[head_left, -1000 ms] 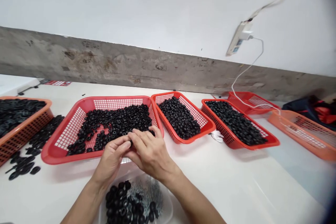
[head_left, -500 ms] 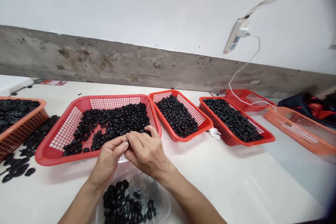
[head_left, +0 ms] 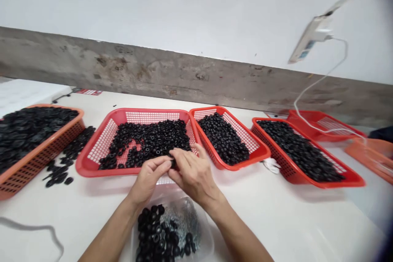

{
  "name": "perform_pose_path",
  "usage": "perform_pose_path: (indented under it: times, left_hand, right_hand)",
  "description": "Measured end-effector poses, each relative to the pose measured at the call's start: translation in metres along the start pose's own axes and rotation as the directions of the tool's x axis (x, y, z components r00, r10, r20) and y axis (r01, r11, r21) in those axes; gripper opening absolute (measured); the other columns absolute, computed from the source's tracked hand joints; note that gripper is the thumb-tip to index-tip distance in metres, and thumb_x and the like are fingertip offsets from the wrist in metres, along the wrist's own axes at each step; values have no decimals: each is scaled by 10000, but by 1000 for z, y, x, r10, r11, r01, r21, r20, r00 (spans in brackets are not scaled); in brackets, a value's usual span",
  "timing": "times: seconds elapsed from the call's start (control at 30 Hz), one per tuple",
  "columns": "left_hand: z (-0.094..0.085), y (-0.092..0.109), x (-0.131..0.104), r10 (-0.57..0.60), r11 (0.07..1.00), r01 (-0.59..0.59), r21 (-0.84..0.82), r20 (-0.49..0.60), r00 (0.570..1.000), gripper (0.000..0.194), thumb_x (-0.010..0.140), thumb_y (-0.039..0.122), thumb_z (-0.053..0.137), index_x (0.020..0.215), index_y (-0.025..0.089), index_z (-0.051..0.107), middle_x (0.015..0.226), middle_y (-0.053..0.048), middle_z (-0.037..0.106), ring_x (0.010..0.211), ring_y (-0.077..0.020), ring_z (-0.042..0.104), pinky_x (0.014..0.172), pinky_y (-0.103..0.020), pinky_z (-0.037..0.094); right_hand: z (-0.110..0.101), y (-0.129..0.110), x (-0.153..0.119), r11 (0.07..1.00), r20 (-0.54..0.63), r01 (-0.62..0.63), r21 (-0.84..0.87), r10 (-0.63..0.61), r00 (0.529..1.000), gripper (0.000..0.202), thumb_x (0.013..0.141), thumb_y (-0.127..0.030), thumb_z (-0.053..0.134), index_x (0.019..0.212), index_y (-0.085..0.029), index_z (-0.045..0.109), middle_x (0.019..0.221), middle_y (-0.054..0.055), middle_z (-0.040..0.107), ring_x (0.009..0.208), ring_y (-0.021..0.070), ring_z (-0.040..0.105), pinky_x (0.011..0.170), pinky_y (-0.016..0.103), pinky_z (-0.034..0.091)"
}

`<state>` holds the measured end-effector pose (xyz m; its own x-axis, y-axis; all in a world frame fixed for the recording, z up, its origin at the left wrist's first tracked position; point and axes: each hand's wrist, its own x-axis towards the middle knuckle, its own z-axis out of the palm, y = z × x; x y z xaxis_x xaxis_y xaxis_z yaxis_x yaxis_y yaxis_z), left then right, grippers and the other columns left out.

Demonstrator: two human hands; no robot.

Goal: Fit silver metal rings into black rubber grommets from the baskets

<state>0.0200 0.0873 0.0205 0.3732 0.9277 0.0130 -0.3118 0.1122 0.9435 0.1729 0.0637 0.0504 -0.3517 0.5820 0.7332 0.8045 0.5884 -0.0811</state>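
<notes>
Pinching one small black ring [head_left: 172,164] between both sets of fingers, right at the near rim of the big red basket [head_left: 92,168] in the head view. Left hand [head_left: 150,180] coming in from the left side, thumb and first finger closed on the ring. Right hand [head_left: 193,174] coming in from the right side, fingertips closed on the same ring, so both hands touching each other over it. Sitting just as close to one hand as to the other, this ring, tucked in the middle between them and mostly hidden by the fingertips; which way its hole points cannot be told. Lying just behind the hands, many more black rings [head_left: 150,141] piled inside that basket. Resting just below the wrists, a clear plastic tub [head_left: 206,242] with black rings and small shiny metal bits in it, nearer to the body than the basket. Standing further right on the white tabletop [head_left: 291,221], two more red baskets full of black pieces [head_left: 224,139], well apart from the hands. Sitting far left, an orange basket [head_left: 49,147] heaped with flat black parts, some spilled beside it.
</notes>
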Motion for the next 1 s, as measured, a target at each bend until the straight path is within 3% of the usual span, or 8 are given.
perform_pose_path:
  times: [0.37, 0.67, 0.87, 1.0]
  left_hand:
    - [1, -4, -1, 101, 992, -106, 62, 70, 992, 245, 897, 329, 643, 981, 145, 781, 864, -52, 725, 836, -192, 607, 805, -282, 453]
    - [1, -3, 1, 117, 987, -124, 105, 71, 991, 263, 891, 356, 638, 910, 134, 778, 790, -42, 704, 794, -189, 595, 816, -291, 447]
    - [-1, -4, 0, -1, 994, 4, -111, 29, 1000, 374, 858, 482, 644, 746, 143, 754, 743, -40, 690, 757, -179, 572, 783, -286, 434]
    - [-3, 2, -4, -68, 977, 98, -190, 157, 985, 292, 771, 405, 744, 650, 141, 722, 703, -42, 683, 706, -171, 573, 730, -282, 434]
  right_hand:
    - [9, 8, -4, 992, 27, 108, 63, -110, 994, 222, 998, -168, 430, 1201, -111, 503, 1015, 111, 729, 905, 186, 695, 948, 405, 433]
    - [26, 12, -8, 976, -149, 187, 112, -170, 974, 263, 1001, -167, 450, 1258, -115, 477, 941, 98, 749, 791, 161, 722, 990, 431, 487]
    - [23, 10, -8, 969, -183, 143, 200, -107, 977, 333, 940, -151, 575, 1266, -164, 510, 943, 59, 769, 726, 135, 723, 1025, 435, 444]
    - [11, 5, -8, 961, -99, 125, 249, -103, 990, 339, 942, -186, 561, 1279, -186, 528, 1101, 108, 744, 918, 170, 732, 1038, 455, 424]
